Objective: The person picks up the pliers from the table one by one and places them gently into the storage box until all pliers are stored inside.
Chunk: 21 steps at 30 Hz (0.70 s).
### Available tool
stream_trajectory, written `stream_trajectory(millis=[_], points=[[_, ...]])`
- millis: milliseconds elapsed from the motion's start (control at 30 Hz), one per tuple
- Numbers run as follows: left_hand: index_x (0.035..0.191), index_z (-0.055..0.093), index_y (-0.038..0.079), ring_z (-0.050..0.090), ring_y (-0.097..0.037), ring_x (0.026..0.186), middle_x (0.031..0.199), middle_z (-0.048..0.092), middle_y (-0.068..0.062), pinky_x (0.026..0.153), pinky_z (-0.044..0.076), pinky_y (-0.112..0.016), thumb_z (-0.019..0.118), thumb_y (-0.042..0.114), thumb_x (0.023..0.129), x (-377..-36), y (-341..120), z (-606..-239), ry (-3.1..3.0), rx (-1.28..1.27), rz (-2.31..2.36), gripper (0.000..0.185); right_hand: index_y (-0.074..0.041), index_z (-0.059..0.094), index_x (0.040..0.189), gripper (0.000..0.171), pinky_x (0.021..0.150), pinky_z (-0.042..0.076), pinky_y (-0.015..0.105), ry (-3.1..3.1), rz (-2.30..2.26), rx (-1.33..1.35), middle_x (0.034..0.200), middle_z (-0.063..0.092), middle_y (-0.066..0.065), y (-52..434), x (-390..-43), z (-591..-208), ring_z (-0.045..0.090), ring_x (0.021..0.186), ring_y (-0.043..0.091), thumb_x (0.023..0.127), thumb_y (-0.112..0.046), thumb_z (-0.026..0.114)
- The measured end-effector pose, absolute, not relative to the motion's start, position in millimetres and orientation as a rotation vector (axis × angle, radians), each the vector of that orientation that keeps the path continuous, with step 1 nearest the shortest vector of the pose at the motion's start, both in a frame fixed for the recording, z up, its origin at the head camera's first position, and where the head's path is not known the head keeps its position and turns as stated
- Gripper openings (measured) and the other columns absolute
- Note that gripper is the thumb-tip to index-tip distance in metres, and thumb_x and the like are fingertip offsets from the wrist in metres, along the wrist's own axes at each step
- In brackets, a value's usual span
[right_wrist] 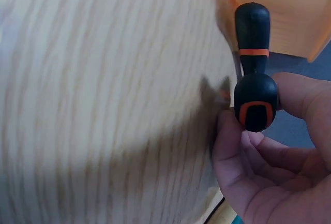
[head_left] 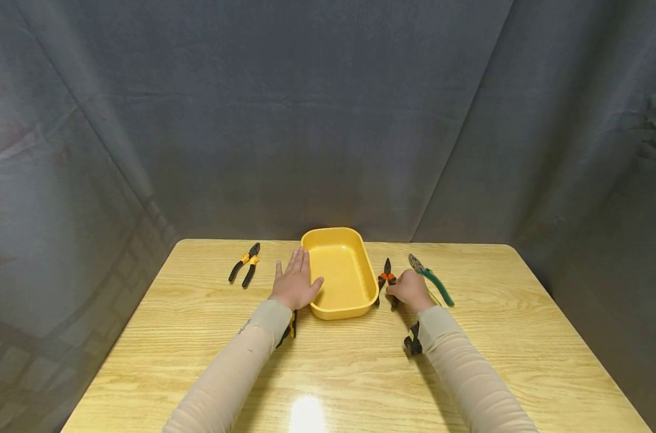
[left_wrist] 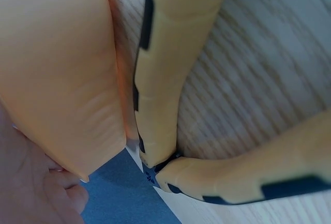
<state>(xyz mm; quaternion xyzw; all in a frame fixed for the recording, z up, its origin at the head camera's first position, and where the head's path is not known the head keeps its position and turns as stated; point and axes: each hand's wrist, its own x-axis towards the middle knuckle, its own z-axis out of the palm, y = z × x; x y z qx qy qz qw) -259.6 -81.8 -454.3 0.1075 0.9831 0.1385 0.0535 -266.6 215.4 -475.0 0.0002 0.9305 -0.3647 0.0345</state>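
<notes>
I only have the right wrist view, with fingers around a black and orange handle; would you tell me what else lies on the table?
Observer: From the head camera, the right hand grips black and orange pliers lying just right of a yellow tray.
Operator: Thank you. Where is the other hand?
Observer: The left hand rests flat on the table against the tray's left side.
Operator: Are there other tools?
Observer: Green-handled pliers lie right of the right hand, and black and yellow pliers lie left of the left hand.

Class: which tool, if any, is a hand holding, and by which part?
The right hand grips the orange-and-black pliers by their handles; the left hand holds nothing.
</notes>
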Motion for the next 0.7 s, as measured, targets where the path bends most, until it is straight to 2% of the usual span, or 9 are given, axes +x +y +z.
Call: stream_trajectory(millis=[233, 333, 400, 467, 567, 700], points=[[0.162, 0.01, 0.001, 0.002, -0.027, 0.156, 0.169, 0.005, -0.014, 0.122, 0.002, -0.061, 0.041, 0.052, 0.106, -260.0, -81.2, -455.7, 2.996, 0.329, 0.434, 0.082, -0.019, 0.038, 0.046, 0.049, 0.048, 0.029, 0.024, 2.779, -1.172, 0.043, 0.042, 0.029, -0.009, 220.1, -270.4, -478.4, 0.022, 0.04, 0.008, 0.083, -0.007, 0.066], [0.162, 0.01, 0.002, 0.002, -0.027, 0.156, 0.169, 0.005, -0.013, 0.122, 0.002, -0.061, 0.041, 0.052, 0.106, -260.1, -80.9, -456.3, 2.999, 0.326, 0.428, 0.081, -0.013, 0.05, 0.047, 0.041, 0.052, 0.043, 0.026, 2.712, -1.247, 0.119, 0.043, 0.045, -0.006, 220.0, -270.1, -479.2, 0.039, 0.039, 0.008, 0.084, -0.006, 0.066], [0.162, 0.01, 0.002, 0.001, -0.026, 0.156, 0.17, 0.004, -0.013, 0.122, 0.002, -0.061, 0.04, 0.051, 0.106, -260.0, -80.9, -456.5, 2.998, 0.322, 0.426, 0.081, -0.007, 0.061, 0.053, 0.032, 0.057, 0.052, 0.028, 2.654, -1.322, 0.183, 0.049, 0.058, -0.002, 218.9, -269.2, -479.4, 0.053, 0.044, 0.011, 0.085, -0.005, 0.066], [0.162, 0.011, 0.002, 0.002, -0.027, 0.156, 0.169, 0.005, -0.013, 0.122, 0.002, -0.061, 0.041, 0.051, 0.106, -259.9, -81.2, -456.7, 2.999, 0.323, 0.433, 0.08, 0.0, 0.069, 0.062, 0.023, 0.058, 0.056, 0.03, 2.593, -1.402, 0.232, 0.057, 0.066, 0.003, 218.1, -268.1, -478.9, 0.062, 0.049, 0.014, 0.085, -0.003, 0.066], [0.162, 0.011, 0.002, 0.002, -0.027, 0.156, 0.169, 0.004, -0.013, 0.122, 0.002, -0.061, 0.041, 0.051, 0.106, -259.8, -81.2, -456.4, 2.997, 0.321, 0.439, 0.08, 0.008, 0.073, 0.076, 0.019, 0.056, 0.056, 0.028, 2.497, -1.517, 0.267, 0.064, 0.069, 0.006, 216.8, -266.2, -476.9, 0.064, 0.053, 0.013, 0.089, -0.003, 0.065], [0.162, 0.01, 0.002, 0.002, -0.026, 0.156, 0.169, 0.003, -0.012, 0.122, 0.002, -0.06, 0.041, 0.051, 0.106, -259.8, -80.9, -456.5, 2.997, 0.318, 0.438, 0.081, 0.013, 0.071, 0.094, 0.026, 0.053, 0.054, 0.025, 2.347, -1.659, 0.292, 0.067, 0.069, 0.007, 216.7, -263.6, -473.8, 0.064, 0.055, 0.011, 0.099, -0.01, 0.06]])
